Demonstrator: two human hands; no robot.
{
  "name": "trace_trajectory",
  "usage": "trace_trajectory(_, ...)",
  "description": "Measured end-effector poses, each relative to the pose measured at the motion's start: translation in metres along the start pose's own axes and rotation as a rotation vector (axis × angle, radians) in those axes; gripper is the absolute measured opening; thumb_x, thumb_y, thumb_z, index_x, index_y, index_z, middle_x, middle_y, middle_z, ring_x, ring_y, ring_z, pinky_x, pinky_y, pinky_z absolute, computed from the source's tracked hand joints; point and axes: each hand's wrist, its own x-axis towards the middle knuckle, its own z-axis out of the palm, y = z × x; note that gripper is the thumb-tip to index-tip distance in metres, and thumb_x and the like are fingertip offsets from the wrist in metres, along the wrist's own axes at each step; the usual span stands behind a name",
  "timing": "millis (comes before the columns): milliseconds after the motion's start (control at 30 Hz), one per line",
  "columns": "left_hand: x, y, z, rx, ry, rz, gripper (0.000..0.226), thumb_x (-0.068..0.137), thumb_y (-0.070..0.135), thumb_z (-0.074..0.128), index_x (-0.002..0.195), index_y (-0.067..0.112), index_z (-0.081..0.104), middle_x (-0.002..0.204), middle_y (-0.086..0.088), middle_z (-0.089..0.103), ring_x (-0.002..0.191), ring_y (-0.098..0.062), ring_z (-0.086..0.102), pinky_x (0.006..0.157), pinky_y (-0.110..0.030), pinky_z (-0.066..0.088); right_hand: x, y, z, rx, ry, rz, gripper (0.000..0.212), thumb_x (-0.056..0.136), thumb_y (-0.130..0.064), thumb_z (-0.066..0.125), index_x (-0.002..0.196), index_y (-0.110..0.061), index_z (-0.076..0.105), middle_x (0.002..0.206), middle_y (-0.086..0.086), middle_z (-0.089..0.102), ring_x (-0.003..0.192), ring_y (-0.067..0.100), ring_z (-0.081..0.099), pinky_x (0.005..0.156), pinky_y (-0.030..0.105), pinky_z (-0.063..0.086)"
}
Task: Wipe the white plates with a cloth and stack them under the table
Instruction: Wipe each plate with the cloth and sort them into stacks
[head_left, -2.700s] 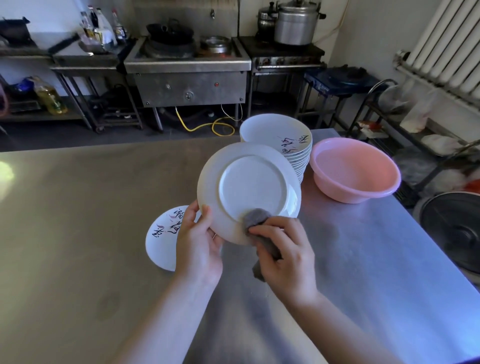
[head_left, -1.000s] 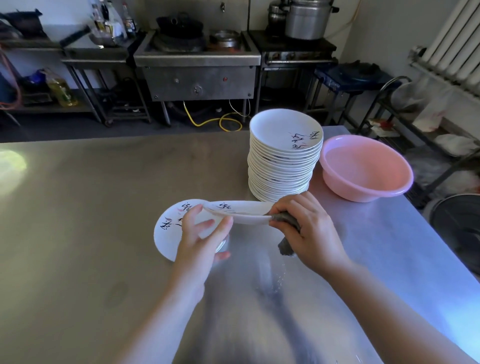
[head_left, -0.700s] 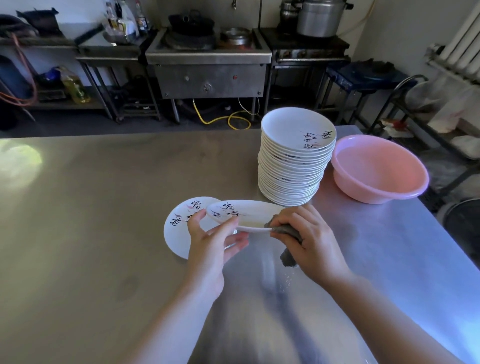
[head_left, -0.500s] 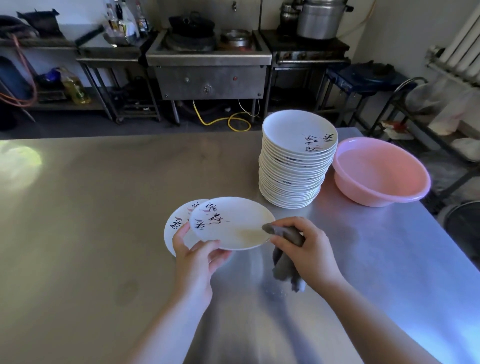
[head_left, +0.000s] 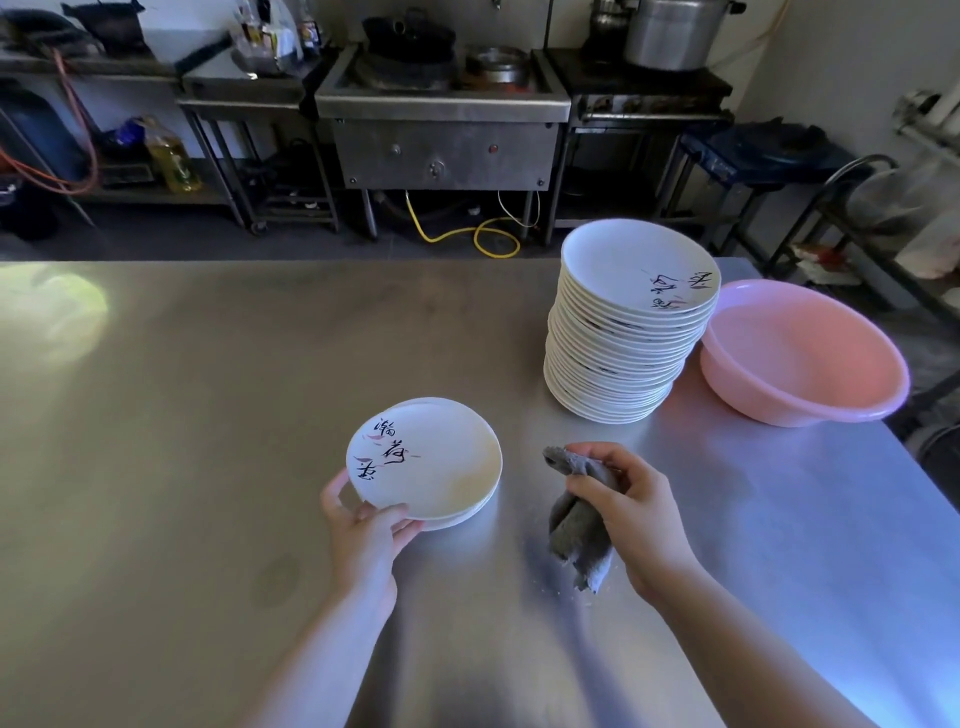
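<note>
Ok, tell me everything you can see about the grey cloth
The grey cloth is a soft, dull, crumpled rag, bunched in the right hand, whose curled fingers grip its middle. One end pokes up left of the fingers; the longer end hangs down to the steel table, though contact there is unclear. It lies right of the two small stacked plates and touches neither. Whether it is wet cannot be told.

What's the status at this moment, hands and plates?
Left hand holds wiped plate at its near rim, atop another plate. Right hand grips grey cloth, off the plates. Tall stack waiting beside pink basin. Nothing in the way.
</note>
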Motion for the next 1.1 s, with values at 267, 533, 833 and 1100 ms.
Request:
trace_trajectory(267, 0.010, -0.007, -0.010, 0.187, -0.092, 0.139, 0.078, 0.074, -0.018, 0.070, 0.119, 0.042, 0.051, 0.119, 0.004, 0.065, 0.101, -0.007, 0.064, 0.074, -0.024, 0.052, 0.003, 0.006, 0.011, -0.029, -0.031, -0.006, 0.034, 0.078, 0.000, 0.069, 0.084, -0.033, 0.073, 0.082, -0.004, 0.071, 0.083, 0.018, 0.066, 0.084, 0.038, 0.055)
trace_trajectory(533, 0.019, -0.008, -0.023, 0.474, -0.133, 0.273, 0.085, 0.044, -0.002, 0.076, 0.118, 0.038, 0.059, 0.106, 0.008, 0.070, 0.098, -0.013, 0.067, 0.072, -0.028, 0.057, 0.001, 0.008, 0.020, -0.018, -0.059, -0.004, 0.036, 0.079, 0.001, 0.070, 0.083, -0.035, 0.074, 0.084, -0.005, 0.072, 0.085, 0.017, 0.067, 0.085, 0.036, 0.055)
trace_trajectory(833, 0.022, -0.014, -0.026, 0.749, -0.016, 0.326, 0.088, 0.048, 0.012, 0.088, 0.125, 0.035, 0.052, 0.107, 0.002, 0.062, 0.104, -0.016, 0.056, 0.077, -0.029, 0.053, -0.004, 0.006, 0.016, -0.011, -0.025, -0.005, 0.031, 0.078, -0.002, 0.073, 0.088, -0.032, 0.074, 0.084, -0.009, 0.071, 0.084, 0.012, 0.066, 0.087, 0.037, 0.055)
trace_trajectory(1100, -0.008, -0.001, 0.049, 0.892, -0.193, 0.550, 0.064, 0.079, 0.015, 0.076, 0.134, 0.033, 0.047, 0.121, 0.010, 0.039, 0.112, -0.018, 0.046, 0.091, -0.038, 0.044, -0.001, -0.010, -0.020, -0.154, 0.196, -0.163, 0.027, 0.074, -0.009, 0.078, 0.083, -0.028, 0.061, 0.083, -0.010, 0.068, 0.076, -0.001, 0.062, 0.070, 0.021, 0.048)
